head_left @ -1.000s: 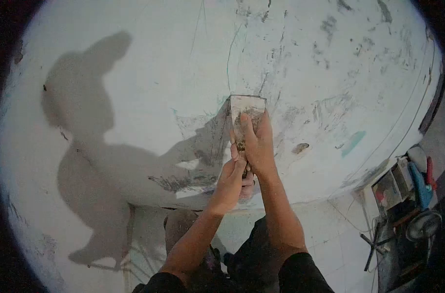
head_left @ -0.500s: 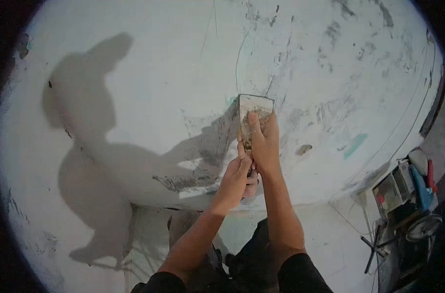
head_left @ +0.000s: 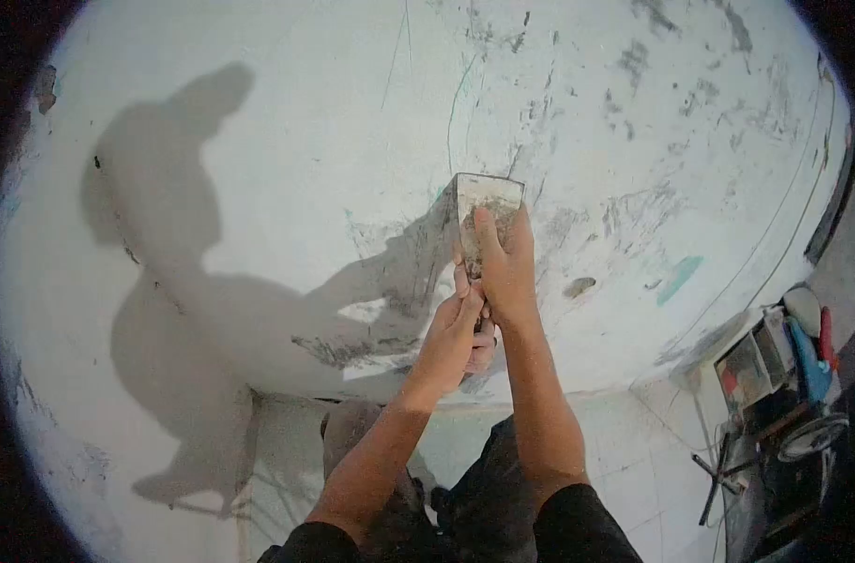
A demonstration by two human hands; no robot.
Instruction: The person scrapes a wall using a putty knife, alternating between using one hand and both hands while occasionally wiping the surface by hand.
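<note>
A metal scraper (head_left: 488,193) with a wide, dirty blade is pressed flat against a white wall (head_left: 287,141). My right hand (head_left: 507,272) grips it from above, the forefinger stretched along the blade. My left hand (head_left: 458,342) wraps around the handle just below, touching the right hand. The handle itself is hidden inside both fists. The wall around the blade is scuffed, with grey scraped patches and thin scratch lines.
A teal paint spot (head_left: 680,278) and a small dark chip (head_left: 578,286) mark the wall to the right. Tools and a blue object (head_left: 808,352) crowd the floor at the right. My legs stand on pale floor tiles (head_left: 625,441). My shadow falls on the left.
The scraper and both hands have shifted slightly up and to the right along the wall, the blade still flat on the surface. Both grips are unchanged.
</note>
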